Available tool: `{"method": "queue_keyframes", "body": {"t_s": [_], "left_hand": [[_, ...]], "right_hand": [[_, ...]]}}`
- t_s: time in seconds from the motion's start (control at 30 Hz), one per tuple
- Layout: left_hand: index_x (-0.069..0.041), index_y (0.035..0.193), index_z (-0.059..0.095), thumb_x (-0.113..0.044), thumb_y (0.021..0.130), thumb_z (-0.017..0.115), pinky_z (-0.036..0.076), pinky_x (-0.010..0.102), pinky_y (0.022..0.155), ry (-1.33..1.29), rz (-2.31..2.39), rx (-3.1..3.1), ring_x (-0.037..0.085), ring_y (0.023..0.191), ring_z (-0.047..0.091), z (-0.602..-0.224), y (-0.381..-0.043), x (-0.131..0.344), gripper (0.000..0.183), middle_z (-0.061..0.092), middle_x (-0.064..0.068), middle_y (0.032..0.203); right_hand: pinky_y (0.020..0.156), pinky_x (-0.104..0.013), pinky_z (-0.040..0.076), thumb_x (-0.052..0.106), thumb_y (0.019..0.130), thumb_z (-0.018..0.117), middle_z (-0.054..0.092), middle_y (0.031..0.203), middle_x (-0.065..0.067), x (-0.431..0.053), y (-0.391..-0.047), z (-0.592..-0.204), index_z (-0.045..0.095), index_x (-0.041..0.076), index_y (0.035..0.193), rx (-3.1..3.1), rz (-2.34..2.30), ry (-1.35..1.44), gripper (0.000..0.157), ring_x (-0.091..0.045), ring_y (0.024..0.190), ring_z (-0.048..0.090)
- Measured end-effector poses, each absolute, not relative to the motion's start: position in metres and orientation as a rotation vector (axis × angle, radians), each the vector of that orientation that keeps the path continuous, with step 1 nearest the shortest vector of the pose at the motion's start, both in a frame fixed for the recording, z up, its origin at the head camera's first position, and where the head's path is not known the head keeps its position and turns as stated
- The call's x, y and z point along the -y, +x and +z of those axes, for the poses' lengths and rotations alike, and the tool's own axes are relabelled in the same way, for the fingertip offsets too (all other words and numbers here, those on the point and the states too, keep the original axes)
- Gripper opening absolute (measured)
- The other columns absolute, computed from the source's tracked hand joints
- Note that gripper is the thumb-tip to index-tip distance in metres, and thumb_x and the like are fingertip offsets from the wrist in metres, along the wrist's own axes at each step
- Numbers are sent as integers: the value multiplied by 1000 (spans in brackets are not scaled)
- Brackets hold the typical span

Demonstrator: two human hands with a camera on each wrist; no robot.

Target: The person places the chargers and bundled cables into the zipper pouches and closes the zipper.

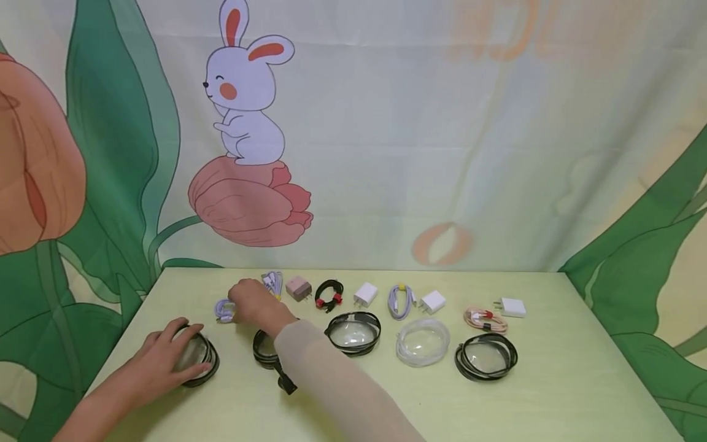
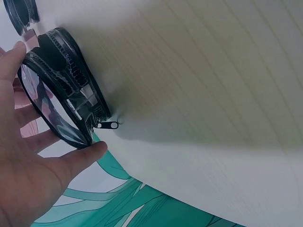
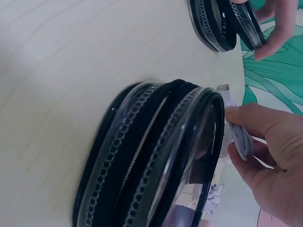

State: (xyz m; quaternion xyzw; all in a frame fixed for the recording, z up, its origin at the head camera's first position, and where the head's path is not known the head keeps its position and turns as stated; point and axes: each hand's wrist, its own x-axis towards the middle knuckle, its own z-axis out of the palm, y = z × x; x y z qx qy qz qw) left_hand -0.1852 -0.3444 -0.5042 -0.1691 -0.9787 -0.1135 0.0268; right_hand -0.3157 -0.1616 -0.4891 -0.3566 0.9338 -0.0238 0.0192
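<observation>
At the table's left side my left hand point(image 1: 160, 362) grips the rim of a round clear zip pouch point(image 1: 210, 362) with black trim. The left wrist view shows the thumb and fingers spread around the rim of its clear top, with the zipper pull point(image 2: 109, 125) at the near end. My right hand point(image 3: 279, 161) pinches a coiled white cable point(image 3: 242, 142) between thumb and fingers; its plug end point(image 3: 223, 88) sticks out past the thumb. Another black-trimmed clear pouch point(image 3: 156, 156) stands close beside the right hand, partly under the right forearm in the head view.
Rightward stand two black-trimmed pouches point(image 1: 353, 334) and a white-trimmed pouch point(image 1: 423, 342). Behind are a pink charger point(image 1: 299, 288), several white chargers point(image 1: 366, 294), a black cable point(image 1: 329, 297), a lavender cable point(image 1: 401, 302) and a pink cable point(image 1: 485, 321). A printed curtain point(image 1: 375, 135) hangs behind the table.
</observation>
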Motion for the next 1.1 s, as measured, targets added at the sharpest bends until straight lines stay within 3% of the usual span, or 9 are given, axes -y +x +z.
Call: {"method": "queue_keyframes", "body": {"t_s": [0.43,0.53,0.73,1.1], "left_hand": [[-1,136,55,-54,87,75,44,64,93,-540,-328,3004,52,114,54,-501,-185,342,75,44,29,136],[0,137,55,-53,87,75,44,65,93,-532,-327,3009,53,115,54,-501,-185,342,76,43,30,137],[2,139,53,-53,89,73,42,67,95,-502,-337,3015,57,118,51,-503,-185,342,77,41,32,141],[1,139,53,-54,90,72,43,68,95,-502,-398,2991,58,119,49,-504,-184,341,76,41,30,142]], "right_hand": [[75,-20,48,30,85,85,66,86,9,168,-314,-489,74,19,92,-2942,-115,-1024,17,-5,79,55],[74,-20,48,30,85,85,68,89,10,165,-313,-485,75,19,97,-2898,-182,-1004,19,-5,80,57],[85,-18,51,32,86,83,73,112,12,158,-311,-475,78,22,118,-2847,-266,-1000,33,-5,100,65],[91,-14,48,34,85,83,73,116,13,147,-306,-468,77,22,120,-2779,-428,-1007,37,-1,106,64]]}}
